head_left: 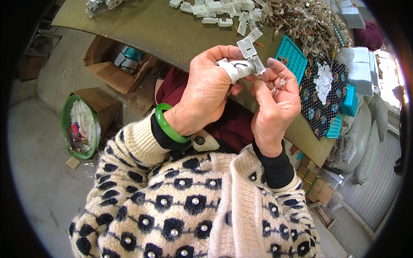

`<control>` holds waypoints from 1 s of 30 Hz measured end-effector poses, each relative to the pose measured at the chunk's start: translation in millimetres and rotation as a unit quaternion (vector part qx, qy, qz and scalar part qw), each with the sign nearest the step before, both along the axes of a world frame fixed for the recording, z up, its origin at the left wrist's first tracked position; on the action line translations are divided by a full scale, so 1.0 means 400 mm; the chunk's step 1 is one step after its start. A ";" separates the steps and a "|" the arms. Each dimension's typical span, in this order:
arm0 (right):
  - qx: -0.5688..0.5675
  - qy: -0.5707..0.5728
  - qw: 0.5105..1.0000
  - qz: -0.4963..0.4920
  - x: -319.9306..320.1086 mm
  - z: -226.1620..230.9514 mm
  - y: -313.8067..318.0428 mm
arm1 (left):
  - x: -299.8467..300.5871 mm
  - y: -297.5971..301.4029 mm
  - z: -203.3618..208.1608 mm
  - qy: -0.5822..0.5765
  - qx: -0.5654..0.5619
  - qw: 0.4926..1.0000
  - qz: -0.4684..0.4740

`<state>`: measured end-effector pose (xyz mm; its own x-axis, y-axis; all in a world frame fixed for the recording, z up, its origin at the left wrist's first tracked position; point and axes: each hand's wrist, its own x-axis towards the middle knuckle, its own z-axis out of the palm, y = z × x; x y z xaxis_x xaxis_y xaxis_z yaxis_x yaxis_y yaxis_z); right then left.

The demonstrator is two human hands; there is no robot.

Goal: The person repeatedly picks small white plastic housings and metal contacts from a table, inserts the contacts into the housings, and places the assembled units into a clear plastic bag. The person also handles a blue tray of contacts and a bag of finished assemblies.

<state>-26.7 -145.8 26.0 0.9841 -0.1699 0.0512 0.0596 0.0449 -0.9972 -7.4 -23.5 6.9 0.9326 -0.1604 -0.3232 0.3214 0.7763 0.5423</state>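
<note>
In front of my chest, above the near edge of the table, my left hand (200, 84) grips a small white hinged plastic case (247, 48), its lid tilted up. A white wrapping (236, 70) covers one finger of that hand, and a green bangle circles the wrist. Close beside it, my right hand (275, 105) has its thumb and a finger pinched near the case's lower end. Several small shiny pieces (278, 84), clear or metallic, lie in its curled fingers. Exactly where the pinched fingertips meet the case is hard to see.
White plastic cases (221, 8) are heaped at the table's far side, beside a tangled pile of small metallic parts (305, 19). A teal tray (292, 58) and a patterned cloth with white pieces (322, 81) lie right. An open carton (109, 73) and green basin (64, 124) stand left.
</note>
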 end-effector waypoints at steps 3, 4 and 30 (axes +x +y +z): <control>-0.019 -0.037 0.999 0.008 -0.007 0.000 -0.003 | -0.002 -0.005 -0.001 -0.003 0.024 1.000 0.017; -0.056 -0.038 0.998 -0.002 -0.009 0.000 -0.008 | -0.002 -0.007 -0.001 -0.004 0.031 0.999 0.024; -0.409 -0.245 0.879 -0.009 0.022 -0.030 -0.022 | -0.006 -0.023 -0.011 -0.113 0.206 0.966 0.112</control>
<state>-18.0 -154.8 14.2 0.8077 0.1045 0.5802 0.4836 -0.6804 -0.5506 -9.6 -32.9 2.6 0.9832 0.1523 -0.1008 0.0080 0.5159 0.8566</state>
